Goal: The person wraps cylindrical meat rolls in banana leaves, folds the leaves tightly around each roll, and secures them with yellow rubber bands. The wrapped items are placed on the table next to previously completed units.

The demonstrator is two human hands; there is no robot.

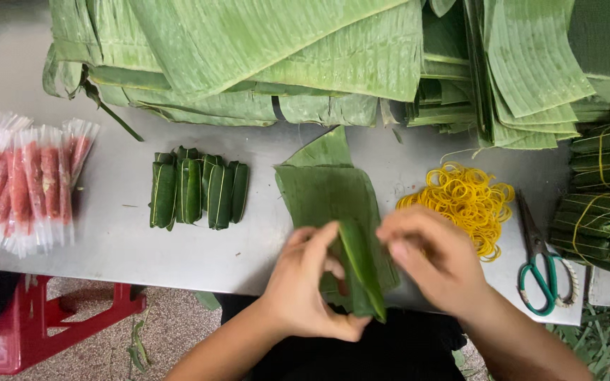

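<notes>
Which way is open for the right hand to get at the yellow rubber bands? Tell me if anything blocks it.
Probably yes. The right hand is beside the pile of yellow rubber bands, with only bare table between them. The scissors lie off to the side, out of the way. The hand is busy on the leaf parcel.

The light is soft and even, falling from above — bright enough, with no hard shadows anywhere. The steel table [178, 240] gives back a dull, pale sheen, strongest at the far left. Faint shade sits under the stacked banana leaves [248, 63] at the far side and beneath the near table edge, where the floor goes dim. The right hand [432, 257] smears with motion blur at the fingertips; the left hand [312, 282] is a little sharper. The plastic-wrapped sticks [22, 183] at left catch small glints — otherwise no glare. Edges bend slightly.
</notes>
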